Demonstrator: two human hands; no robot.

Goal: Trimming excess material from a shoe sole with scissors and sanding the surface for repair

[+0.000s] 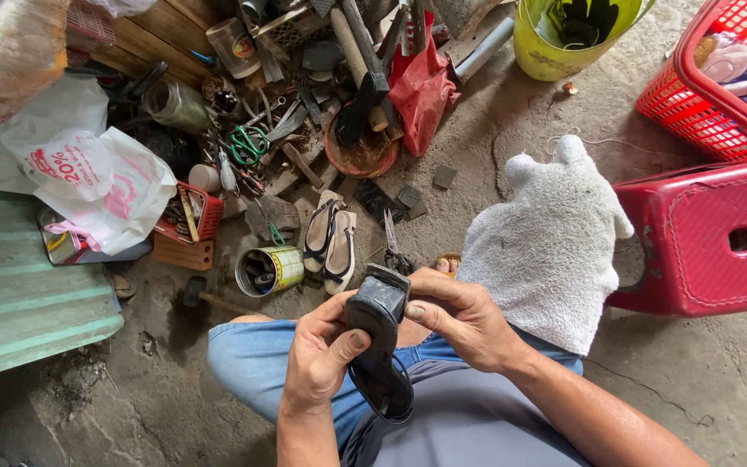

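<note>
Black and worn, the sandal (378, 333) sits over my lap, gripped by my left hand (322, 350) and right hand (460, 316), its sole not yet visibly mended, with scissors (395, 251) and a tin can (270, 270) nearby.

The shoe (377, 333) sits between the left hand (320, 353) and right hand (460, 316), over the lap. From it, the tin can (270, 270) is at ten o'clock, the towel (546, 246) at two, the stool (711, 238) at three.

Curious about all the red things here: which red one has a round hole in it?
The red plastic stool on the right; the red basket above it has mesh walls instead.
</note>
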